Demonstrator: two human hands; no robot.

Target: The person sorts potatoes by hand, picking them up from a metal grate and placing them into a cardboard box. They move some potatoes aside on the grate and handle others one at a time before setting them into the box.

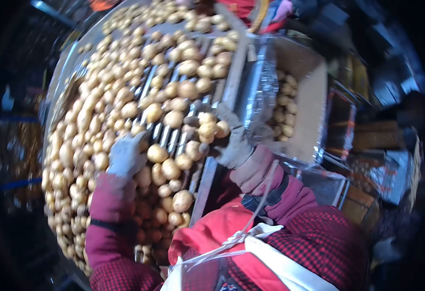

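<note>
Many potatoes (173, 119) lie over a slatted metal table (172, 137). My left hand (125, 154), in a pale glove, rests on the potatoes left of the bare slats; its fingers are partly hidden, so its grip is unclear. At the table's right edge my right hand (233, 143), in a grey glove, curls around a few potatoes (207, 130), touching them from the right.
Right of the table stands a carton (307, 97) lined with clear plastic, with potatoes (285, 109) inside. The table's metal side rail (235, 72) runs between them. Another person's red clothing (239, 8) shows at the top. Brown boxes (375, 136) stand at the far right.
</note>
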